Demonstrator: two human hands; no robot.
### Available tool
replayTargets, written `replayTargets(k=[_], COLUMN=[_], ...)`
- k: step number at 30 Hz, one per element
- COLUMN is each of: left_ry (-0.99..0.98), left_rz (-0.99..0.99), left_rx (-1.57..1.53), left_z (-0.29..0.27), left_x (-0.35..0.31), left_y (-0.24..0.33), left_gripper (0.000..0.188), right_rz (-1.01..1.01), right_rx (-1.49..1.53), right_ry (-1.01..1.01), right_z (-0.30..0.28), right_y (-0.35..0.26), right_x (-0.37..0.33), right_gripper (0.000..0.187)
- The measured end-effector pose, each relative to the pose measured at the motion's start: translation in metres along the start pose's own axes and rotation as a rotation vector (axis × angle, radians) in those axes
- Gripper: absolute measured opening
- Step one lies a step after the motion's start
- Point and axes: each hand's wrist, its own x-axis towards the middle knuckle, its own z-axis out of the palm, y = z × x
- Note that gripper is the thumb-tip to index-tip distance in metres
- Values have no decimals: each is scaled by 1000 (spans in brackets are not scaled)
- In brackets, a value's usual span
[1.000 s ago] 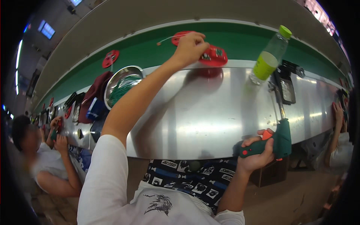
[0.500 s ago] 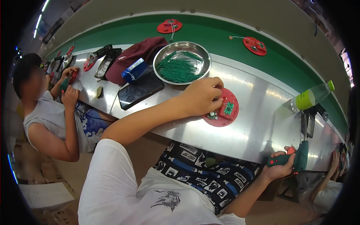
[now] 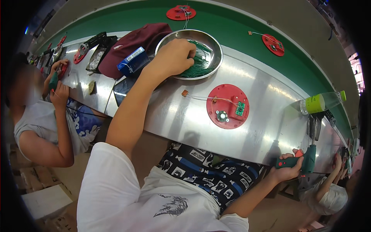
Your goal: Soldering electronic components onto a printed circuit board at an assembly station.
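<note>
My left hand is over the shiny metal bowl, its fingers curled down toward the thin green strips inside. Its fingertips are partly hidden, so anything between them does not show. To the right of the bowl, a red round disc lies on the metal table. It carries a small green circuit board, and white wires run left from it to a little brown connector. At the table's front right edge, my right hand grips a green pistol-grip power tool with a red trigger and a metal shaft pointing up.
A maroon cap, a blue box and a dark phone crowd the bowl's left side. Two red discs rest on the green strip behind. A clear bottle lies tilted at right. Co-workers sit on both sides.
My left hand has left the red disc and moved up and left to the bowl. The disc's wires and connector now lie stretched out leftward. My right hand keeps its hold on the tool.
</note>
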Motion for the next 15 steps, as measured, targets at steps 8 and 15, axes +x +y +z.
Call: replayTargets(k=[8,15], left_ry=[165,355], left_rz=[-12,-4], left_rx=[-141,-267], left_z=[-11,-8], left_x=[0,6], left_y=[0,-4], left_gripper=[17,20], right_rz=[1,-39], right_rx=[28,66], right_ry=[-54,-95], right_z=[-2,-4], right_y=[4,7], right_x=[2,2], right_gripper=[35,33])
